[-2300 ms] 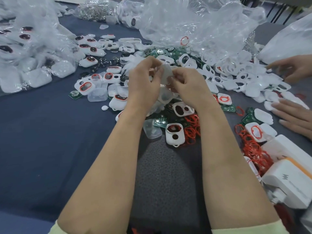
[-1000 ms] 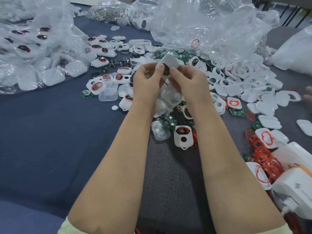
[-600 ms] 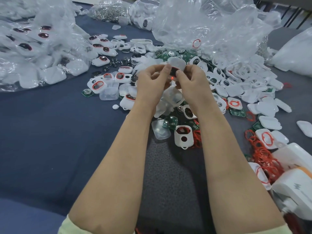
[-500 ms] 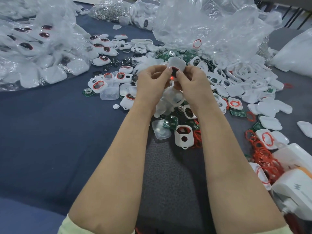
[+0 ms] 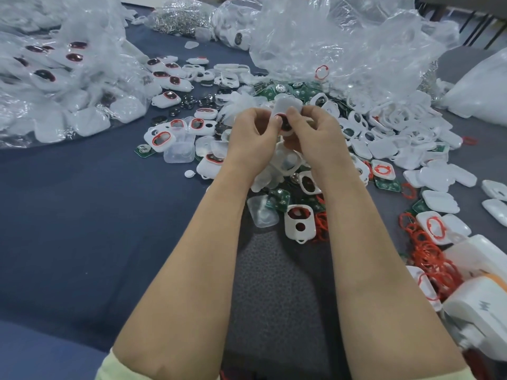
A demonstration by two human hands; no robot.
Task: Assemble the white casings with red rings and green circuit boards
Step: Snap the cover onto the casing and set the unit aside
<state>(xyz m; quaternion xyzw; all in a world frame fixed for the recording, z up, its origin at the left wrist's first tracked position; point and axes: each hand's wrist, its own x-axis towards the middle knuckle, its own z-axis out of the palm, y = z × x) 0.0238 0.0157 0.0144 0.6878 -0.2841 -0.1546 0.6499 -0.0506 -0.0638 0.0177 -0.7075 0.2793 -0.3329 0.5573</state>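
The left grip [image 5: 252,138] and right grip [image 5: 315,135] pinch one white casing [image 5: 286,106] by its edges; open counter [image 5: 82,215] lies at the left.

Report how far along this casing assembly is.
Done: closed casings with dark windows lie at the left, with more inside the clear bag. In hand: the left hand and right hand pinch one white casing, a red ring showing on it, above the heap. Left: plenty, judging by the loose red rings, green circuit boards and empty casing halves on the right.
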